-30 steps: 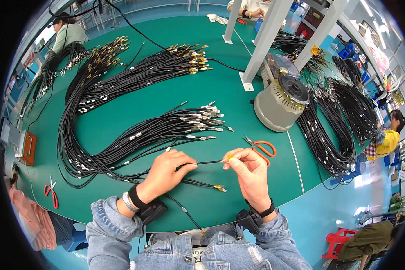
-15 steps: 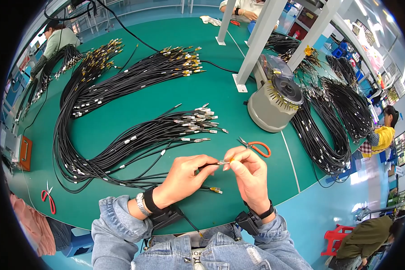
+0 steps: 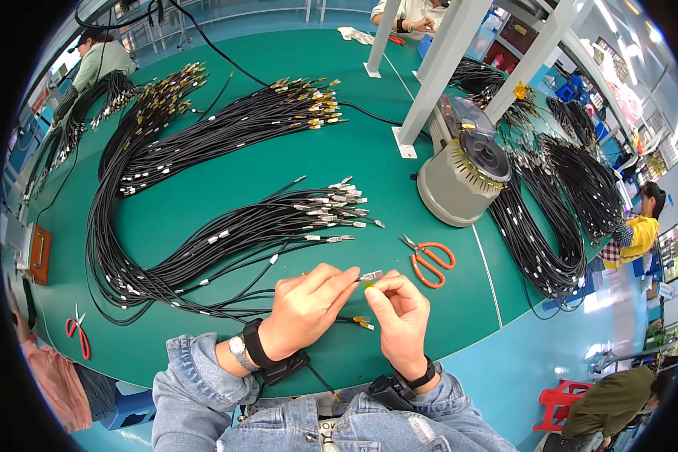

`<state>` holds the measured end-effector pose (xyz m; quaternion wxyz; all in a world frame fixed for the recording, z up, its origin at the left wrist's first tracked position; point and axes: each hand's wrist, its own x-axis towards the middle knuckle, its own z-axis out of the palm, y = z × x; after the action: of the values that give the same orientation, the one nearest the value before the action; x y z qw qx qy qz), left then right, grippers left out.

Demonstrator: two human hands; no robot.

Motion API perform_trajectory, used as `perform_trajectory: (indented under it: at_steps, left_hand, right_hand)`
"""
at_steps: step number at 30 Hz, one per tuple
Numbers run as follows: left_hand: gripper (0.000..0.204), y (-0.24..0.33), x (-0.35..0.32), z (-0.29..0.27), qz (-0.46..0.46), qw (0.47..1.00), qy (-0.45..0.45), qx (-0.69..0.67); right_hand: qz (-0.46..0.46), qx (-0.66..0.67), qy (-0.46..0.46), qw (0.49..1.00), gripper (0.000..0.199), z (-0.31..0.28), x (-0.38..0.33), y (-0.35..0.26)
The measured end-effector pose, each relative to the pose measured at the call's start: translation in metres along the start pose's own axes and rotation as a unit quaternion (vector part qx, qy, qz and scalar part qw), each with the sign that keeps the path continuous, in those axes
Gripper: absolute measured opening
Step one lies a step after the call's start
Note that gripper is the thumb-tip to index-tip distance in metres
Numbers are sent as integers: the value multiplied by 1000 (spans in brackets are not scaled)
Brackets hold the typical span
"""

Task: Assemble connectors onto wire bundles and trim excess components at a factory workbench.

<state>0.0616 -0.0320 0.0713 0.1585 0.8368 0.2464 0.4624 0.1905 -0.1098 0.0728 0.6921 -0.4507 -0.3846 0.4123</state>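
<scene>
Head view: left hand (image 3: 306, 305) closed on silver-tipped cable end (image 3: 371, 276); right hand (image 3: 403, 313) pinches small yellow piece (image 3: 368, 285) close by, contact unclear. Both above tabletop (image 3: 392, 188), toward near edge. Change: hands, spread along cable one second ago, nearly meet; handling apparently centres on tip.

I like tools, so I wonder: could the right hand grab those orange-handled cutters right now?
Probably yes: the orange-handled cutters lie just beyond the right hand on the green table, with nothing seen between. But that hand seems to be pinching a yellow piece, so might have to let go first.
</scene>
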Motion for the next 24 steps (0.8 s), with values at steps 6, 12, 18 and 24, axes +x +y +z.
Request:
perform_trajectory:
  at_steps: [6, 12, 18, 24]
  left_hand:
    - [29, 4, 0, -1, -7, 1000, -4, 4]
    - [26, 6, -2, 2, -17, 1000, -1, -6]
    - [25, 7, -1, 2, -21, 1000, 3, -11]
    - [25, 7, -3, 2, -28, 999, 2, -20]
  right_hand:
    - [-18, -9, 13, 1000, 4, 2, 1, 2]
    - [-22, 9, 23, 999, 5, 4, 2, 5]
    - [-34, 15, 25, 999, 5, 6, 3, 7]
    - [-36, 9, 34, 999, 4, 8, 3, 6]
